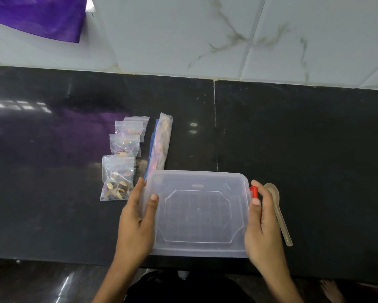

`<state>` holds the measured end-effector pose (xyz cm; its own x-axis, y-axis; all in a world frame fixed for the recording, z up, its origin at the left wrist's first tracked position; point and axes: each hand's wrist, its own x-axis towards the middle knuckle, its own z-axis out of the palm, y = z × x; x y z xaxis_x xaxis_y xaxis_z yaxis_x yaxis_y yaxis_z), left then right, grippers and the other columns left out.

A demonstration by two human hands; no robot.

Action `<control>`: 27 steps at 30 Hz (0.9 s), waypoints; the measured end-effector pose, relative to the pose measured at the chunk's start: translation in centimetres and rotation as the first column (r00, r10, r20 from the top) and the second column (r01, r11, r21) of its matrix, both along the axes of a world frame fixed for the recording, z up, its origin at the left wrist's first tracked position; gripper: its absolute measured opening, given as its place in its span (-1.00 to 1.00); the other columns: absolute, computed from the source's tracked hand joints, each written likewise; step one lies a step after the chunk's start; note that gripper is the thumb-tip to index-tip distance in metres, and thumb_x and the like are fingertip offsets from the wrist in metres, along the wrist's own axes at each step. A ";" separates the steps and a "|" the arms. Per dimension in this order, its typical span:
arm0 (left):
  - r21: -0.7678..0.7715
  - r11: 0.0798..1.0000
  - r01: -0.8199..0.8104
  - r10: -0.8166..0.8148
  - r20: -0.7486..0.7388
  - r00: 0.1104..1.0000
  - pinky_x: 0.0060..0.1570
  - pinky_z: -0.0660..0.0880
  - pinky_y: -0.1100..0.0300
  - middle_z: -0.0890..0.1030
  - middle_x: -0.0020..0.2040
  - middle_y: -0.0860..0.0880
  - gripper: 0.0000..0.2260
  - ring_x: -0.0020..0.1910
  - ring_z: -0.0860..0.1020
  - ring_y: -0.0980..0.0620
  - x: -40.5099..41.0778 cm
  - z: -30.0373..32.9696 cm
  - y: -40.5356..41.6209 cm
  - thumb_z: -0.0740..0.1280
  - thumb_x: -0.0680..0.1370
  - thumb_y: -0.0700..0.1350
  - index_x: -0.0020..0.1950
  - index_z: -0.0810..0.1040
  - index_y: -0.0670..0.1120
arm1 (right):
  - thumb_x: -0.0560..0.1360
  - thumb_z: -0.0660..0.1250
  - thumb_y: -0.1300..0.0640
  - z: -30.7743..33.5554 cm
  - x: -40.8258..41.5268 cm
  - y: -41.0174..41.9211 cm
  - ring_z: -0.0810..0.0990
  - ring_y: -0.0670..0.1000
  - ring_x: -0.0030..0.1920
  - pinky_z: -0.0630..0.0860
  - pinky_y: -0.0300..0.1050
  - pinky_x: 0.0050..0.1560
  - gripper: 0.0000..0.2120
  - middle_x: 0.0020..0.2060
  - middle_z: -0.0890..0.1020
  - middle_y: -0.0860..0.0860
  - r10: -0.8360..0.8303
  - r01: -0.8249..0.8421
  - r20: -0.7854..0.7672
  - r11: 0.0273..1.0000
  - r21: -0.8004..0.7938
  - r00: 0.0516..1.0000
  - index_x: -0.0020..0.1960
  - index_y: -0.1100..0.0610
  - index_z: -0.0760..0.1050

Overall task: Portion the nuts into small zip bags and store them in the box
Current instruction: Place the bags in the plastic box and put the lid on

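Hands grip the lidded box [198, 213] (translucent plastic).
Left hand [137, 221] and right hand [263, 226] clasp its ends, fingers curled; zip bags [118, 176] lie just left.

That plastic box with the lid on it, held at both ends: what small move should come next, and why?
Probably flip the red latch up with the right hand and lift the lid. The clear box looks closed, the left hand steadies its other end, and the filled zip bags lie outside on the black counter, waiting to go in.
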<state>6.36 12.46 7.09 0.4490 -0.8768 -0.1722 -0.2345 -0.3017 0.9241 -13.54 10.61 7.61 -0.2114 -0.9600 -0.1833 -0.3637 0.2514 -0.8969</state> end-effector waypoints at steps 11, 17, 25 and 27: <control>-0.029 1.000 -0.005 0.004 -0.010 1.000 0.39 0.31 0.06 0.39 0.40 0.12 -0.55 0.39 0.36 0.12 0.2 -0.4 0.0 0.26 0.58 -0.09 0.47 0.31 -0.04 | 0.62 0.17 0.09 -1.5 -1.7 -0.5 0.64 -0.05 -0.05 0.56 -0.15 -0.09 -0.79 -0.06 0.64 -0.12 -0.144 0.058 0.314 0.962 0.268 0.938 0.20 -0.11 0.48; -0.022 0.996 -0.090 0.089 -0.062 0.994 0.15 0.48 0.26 0.53 0.24 0.08 -0.62 0.18 0.53 0.21 -0.2 -0.2 0.2 0.31 0.55 -0.09 0.36 0.37 -0.01 | 0.58 0.23 0.21 -0.7 -3.5 -0.1 0.58 -0.12 0.02 0.47 -0.25 -0.01 -0.78 0.02 0.56 -0.10 -0.139 0.135 0.064 0.989 0.063 0.988 0.11 -0.08 0.50; 0.058 0.966 -0.253 0.260 -0.219 0.941 -0.46 0.42 0.46 0.59 -0.22 0.02 -0.90 -0.43 0.55 0.32 -0.6 0.7 0.6 0.37 0.52 -0.16 -0.04 0.48 -0.14 | 0.58 0.21 0.05 0.0 -3.3 0.3 0.68 0.07 -0.11 0.57 0.04 0.03 -0.76 -0.23 0.70 0.06 -0.160 0.027 0.339 0.931 0.365 0.927 -0.07 0.17 0.56; 0.078 0.968 -0.237 0.250 -0.267 0.931 -0.43 0.44 0.47 0.59 -0.22 0.00 -0.91 -0.42 0.54 0.32 -0.2 0.8 0.8 0.33 0.55 -0.15 -0.05 0.52 -0.17 | 0.58 0.21 0.07 0.3 -3.5 0.1 0.67 0.06 -0.17 0.57 0.04 0.02 -0.76 -0.27 0.68 0.08 -0.181 0.010 0.411 0.923 0.385 0.893 -0.11 0.21 0.53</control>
